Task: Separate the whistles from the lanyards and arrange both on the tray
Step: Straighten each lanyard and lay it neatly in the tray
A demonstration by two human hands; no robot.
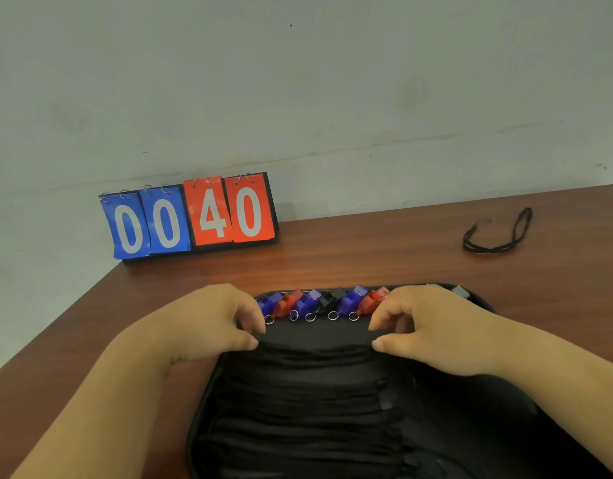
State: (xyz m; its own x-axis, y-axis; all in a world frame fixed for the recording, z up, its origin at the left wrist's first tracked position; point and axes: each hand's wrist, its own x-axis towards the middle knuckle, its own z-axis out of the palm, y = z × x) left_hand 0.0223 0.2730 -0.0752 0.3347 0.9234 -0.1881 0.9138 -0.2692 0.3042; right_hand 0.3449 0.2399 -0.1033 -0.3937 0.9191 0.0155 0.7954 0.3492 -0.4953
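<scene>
Left hand (208, 323) and right hand (429, 326) pinch a black cord lanyard (315, 351) by its ends, apparently straightening it on a black rounded tray (199, 420).

Our left forearm (108, 392) and right forearm (540, 361) enter from the lower corners and converge toward the centre. Our left hand (208, 323) and right hand (432, 326) are palm down, level with each other and apart. On each hand the fingers (255, 319) curl inward, thumb tip just under index tip. Whether they pinch anything cannot be determined.
</scene>
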